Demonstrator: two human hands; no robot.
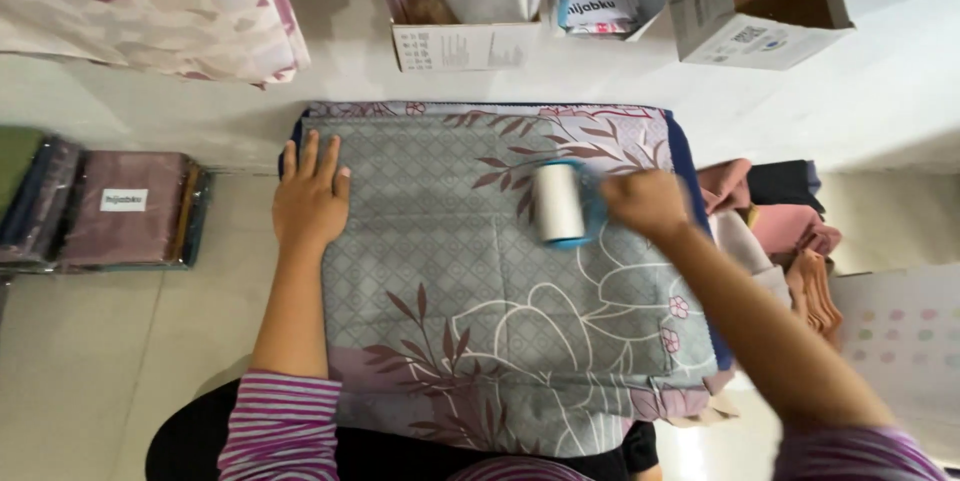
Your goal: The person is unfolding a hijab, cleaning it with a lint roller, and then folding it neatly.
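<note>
Your white cylindrical lint roller with the light blue handle (560, 203) sits on the grey folded fabric printed with white outlined flowers and maroon leaves (470, 291), up near its far right corner, and your right hand (648, 203) is clamped round the handle. Your left hand (310, 199) lies flat, fingers spread, pinning the far left corner of the cloth. By my reading, the roller is working the far band; the near half toward your lap looks yet to be covered, though no lint shows either way. Beyond the fabric stand open white cardboard boxes (465, 41); left, wrapped mauve cloth packs (125, 209); right, a pile of pink and dark folded cloths (775, 216).
</note>
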